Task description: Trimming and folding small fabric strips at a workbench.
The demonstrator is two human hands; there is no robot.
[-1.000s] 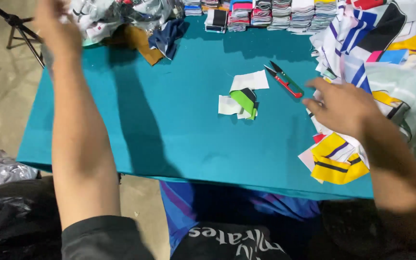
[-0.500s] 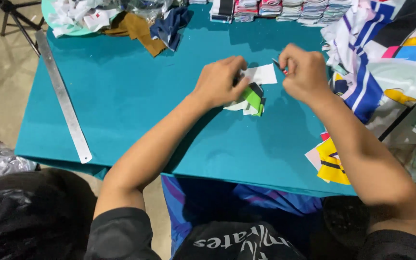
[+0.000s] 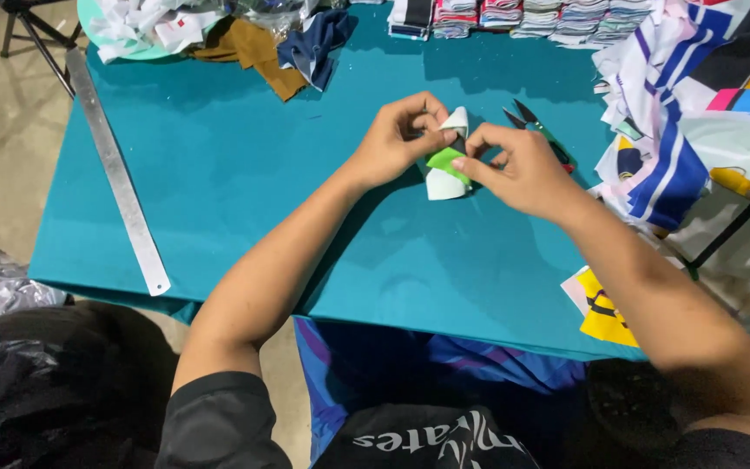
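Observation:
My left hand (image 3: 397, 139) and my right hand (image 3: 514, 169) meet over the middle of the teal table (image 3: 245, 200). Together they pinch a small bundle of fabric pieces (image 3: 444, 165), white with a bright green piece in the middle. The left fingers grip its white upper corner and the right fingers hold the green part. Small green-and-red thread snips (image 3: 536, 132) lie just behind my right hand.
A long metal ruler (image 3: 115, 174) lies along the table's left side. Scrap cloth in brown, navy and white (image 3: 253, 39) is heaped at the back left. Folded fabric stacks (image 3: 514, 16) line the back edge. Striped printed fabric (image 3: 696, 104) covers the right side, with yellow pieces (image 3: 601, 308) near the front.
My left arm came down from the far left to the table's middle. Both hands closed in on the white and green pieces and lifted them together.

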